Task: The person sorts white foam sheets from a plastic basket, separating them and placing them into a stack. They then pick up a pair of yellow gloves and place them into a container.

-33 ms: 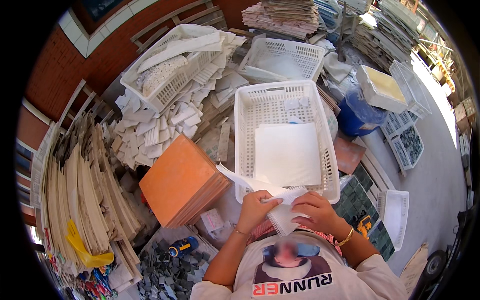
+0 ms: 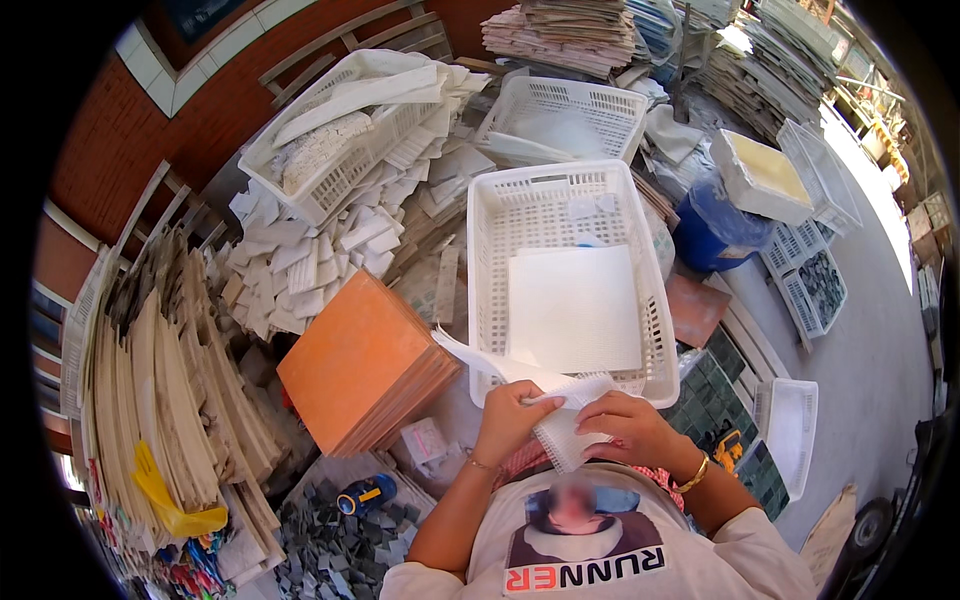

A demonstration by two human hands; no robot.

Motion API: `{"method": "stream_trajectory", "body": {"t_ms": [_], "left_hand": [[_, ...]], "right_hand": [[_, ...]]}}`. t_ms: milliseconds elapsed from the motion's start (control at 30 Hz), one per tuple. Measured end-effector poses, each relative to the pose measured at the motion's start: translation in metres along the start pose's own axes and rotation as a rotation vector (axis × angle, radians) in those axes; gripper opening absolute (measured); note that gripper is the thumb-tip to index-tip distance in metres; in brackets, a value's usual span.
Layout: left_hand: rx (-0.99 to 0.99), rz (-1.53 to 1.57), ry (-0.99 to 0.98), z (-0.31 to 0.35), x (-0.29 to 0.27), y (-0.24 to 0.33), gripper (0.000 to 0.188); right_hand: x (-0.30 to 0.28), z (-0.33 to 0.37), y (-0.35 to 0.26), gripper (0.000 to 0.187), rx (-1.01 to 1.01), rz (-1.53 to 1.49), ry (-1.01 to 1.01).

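- A person's left hand (image 2: 503, 418) clamps its fingers on a folded white mesh (image 2: 568, 443), held just in front of the shirt (image 2: 690, 545).
- The right hand (image 2: 642, 425) touches the mesh's right side, fingers curled; whether they close on it cannot be told.
- Just beyond, a white crate (image 2: 480, 260) holds a flat white sheet (image 2: 575, 310); the mesh's far end crosses its near left corner.
- Orange tiles (image 2: 350, 360) are stacked left of the crate.
- Farther off, a blue bucket (image 2: 703, 235) stands right, white offcuts (image 2: 320, 255) heaped left.
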State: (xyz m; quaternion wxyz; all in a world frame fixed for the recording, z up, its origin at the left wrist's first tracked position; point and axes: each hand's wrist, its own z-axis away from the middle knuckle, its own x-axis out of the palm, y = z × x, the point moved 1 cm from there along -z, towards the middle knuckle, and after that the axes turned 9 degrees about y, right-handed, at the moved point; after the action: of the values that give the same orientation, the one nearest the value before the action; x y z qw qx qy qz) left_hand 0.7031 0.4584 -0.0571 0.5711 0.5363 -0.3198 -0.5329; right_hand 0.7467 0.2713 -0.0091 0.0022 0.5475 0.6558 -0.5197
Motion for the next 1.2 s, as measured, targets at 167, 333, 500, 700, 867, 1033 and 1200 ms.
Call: {"method": "stream_trajectory", "body": {"t_ms": [167,333,500,700,867,1033,1200], "left_hand": [[-0.015,0.019,-0.001,-0.001,0.002,-0.001,0.02],[0.003,-0.007,-0.005,-0.003,0.002,-0.001,0.019],[-0.024,0.035,-0.022,0.0,0.001,0.005,0.018],[-0.039,0.035,-0.038,0.002,0.0,0.006,0.018],[-0.031,0.033,-0.044,0.003,-0.001,0.006,0.018],[-0.019,0.016,-0.031,0.003,0.0,0.003,0.019],[0.011,0.002,-0.024,0.003,-0.001,0.002,0.021]], "right_hand": [[-0.003,0.0,-0.006,0.031,-0.041,-0.003,-0.258],[0.004,0.001,0.002,0.031,-0.087,0.041,-0.316],[0.0,-0.002,0.009,0.032,-0.007,-0.027,-0.373],[-0.002,-0.008,0.014,0.032,0.007,0.008,-0.497],[-0.004,-0.013,0.017,0.03,0.039,-0.025,-0.538],[-0.005,-0.016,0.016,0.031,0.049,-0.009,-0.589],[-0.008,-0.013,0.009,0.028,0.083,0.015,-0.558]]}}
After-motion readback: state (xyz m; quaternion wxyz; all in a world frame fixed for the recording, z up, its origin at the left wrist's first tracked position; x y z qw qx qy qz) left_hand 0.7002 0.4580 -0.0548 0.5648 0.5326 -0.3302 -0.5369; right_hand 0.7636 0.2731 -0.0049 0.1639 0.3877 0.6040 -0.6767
